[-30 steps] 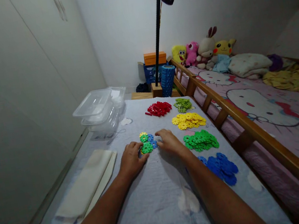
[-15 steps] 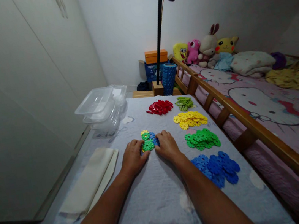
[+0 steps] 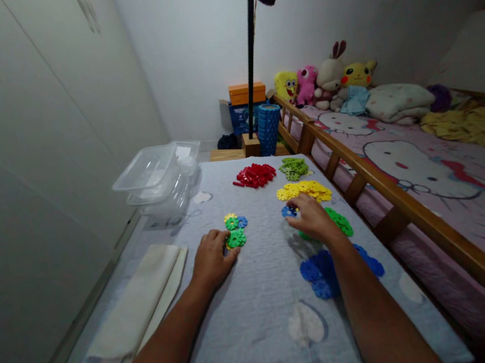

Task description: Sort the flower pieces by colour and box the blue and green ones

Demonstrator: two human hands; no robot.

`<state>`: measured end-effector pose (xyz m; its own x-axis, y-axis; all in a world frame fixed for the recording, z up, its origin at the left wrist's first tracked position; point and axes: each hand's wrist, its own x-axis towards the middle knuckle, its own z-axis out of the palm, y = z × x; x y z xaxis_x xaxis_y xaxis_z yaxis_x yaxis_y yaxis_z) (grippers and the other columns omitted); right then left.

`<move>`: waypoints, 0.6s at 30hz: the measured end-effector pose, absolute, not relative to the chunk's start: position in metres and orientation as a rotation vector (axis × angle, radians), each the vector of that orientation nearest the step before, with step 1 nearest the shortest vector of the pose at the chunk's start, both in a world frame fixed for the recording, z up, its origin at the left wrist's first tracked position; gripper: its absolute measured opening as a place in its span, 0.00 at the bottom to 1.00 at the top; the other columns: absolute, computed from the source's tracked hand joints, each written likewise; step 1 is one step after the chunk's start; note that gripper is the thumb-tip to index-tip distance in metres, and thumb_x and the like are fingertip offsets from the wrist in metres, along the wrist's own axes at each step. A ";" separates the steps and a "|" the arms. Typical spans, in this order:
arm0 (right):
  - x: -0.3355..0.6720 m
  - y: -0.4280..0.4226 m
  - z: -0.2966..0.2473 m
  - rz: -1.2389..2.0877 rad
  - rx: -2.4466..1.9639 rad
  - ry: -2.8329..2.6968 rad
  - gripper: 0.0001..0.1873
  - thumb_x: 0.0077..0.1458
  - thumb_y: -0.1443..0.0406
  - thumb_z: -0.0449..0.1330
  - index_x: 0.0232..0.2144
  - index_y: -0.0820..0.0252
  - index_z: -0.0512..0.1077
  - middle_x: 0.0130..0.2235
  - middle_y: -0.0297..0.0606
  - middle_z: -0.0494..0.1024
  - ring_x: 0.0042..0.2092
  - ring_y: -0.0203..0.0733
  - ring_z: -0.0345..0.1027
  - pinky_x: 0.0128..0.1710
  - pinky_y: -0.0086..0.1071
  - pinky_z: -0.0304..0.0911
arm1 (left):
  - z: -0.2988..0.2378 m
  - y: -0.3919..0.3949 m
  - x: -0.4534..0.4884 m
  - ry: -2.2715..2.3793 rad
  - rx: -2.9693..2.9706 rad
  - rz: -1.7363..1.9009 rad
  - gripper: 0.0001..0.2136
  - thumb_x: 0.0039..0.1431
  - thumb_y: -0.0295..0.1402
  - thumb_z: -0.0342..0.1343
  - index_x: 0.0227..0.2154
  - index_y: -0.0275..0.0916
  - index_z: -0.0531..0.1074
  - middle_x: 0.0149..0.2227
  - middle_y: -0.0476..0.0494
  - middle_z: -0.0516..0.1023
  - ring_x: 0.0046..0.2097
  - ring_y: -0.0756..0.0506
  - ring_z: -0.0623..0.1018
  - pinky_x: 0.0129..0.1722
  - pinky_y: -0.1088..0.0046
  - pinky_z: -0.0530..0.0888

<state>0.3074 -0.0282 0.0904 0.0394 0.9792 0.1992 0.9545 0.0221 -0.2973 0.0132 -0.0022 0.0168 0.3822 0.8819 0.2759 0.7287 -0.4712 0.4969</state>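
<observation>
A small cluster of toothed plastic snowflake discs (image 3: 236,238), green with some yellow and blue, lies on the cloth-covered table. My left hand (image 3: 212,259) is closed at its left side, index finger and thumb gripping the edge. Between the thumb and fingertips of my right hand (image 3: 312,217) is a blue snowflake disc (image 3: 288,211), raised over the table on the right. Under and beside that hand are the yellow disc pile (image 3: 303,189) and the green disc pile (image 3: 340,222), the green one partly hidden. My right forearm covers part of the blue disc pile (image 3: 319,274).
Red pieces (image 3: 254,175) and light-green pieces (image 3: 293,168) lie in heaps at the table's far end. Clear plastic containers (image 3: 149,170) are stacked at left, behind a folded cream cloth (image 3: 139,303). A wooden bed rail (image 3: 363,176) runs along the right side.
My right hand has left the disc cluster and moved right, toward the piles, with a blue disc in it. My left hand stays at the cluster. The view has shifted slightly.
</observation>
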 end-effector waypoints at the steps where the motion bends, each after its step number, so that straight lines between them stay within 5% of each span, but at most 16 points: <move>1: 0.323 -0.033 0.091 0.079 -1.973 -1.939 0.16 0.51 0.64 0.62 0.43 0.61 0.76 0.43 0.44 0.77 0.47 0.46 0.68 0.50 0.36 0.61 | 0.018 -0.002 0.013 1.413 2.352 0.738 0.15 0.56 0.38 0.60 0.45 0.40 0.74 0.44 0.40 0.75 0.47 0.38 0.74 0.51 0.58 0.72; 18: 0.389 -0.144 0.081 0.517 -2.046 -1.842 0.20 0.49 0.63 0.60 0.45 0.59 0.76 0.46 0.45 0.77 0.50 0.48 0.71 0.53 0.37 0.65 | 0.015 0.002 0.011 1.410 2.410 0.693 0.17 0.58 0.41 0.58 0.47 0.40 0.75 0.44 0.39 0.76 0.47 0.37 0.75 0.51 0.58 0.71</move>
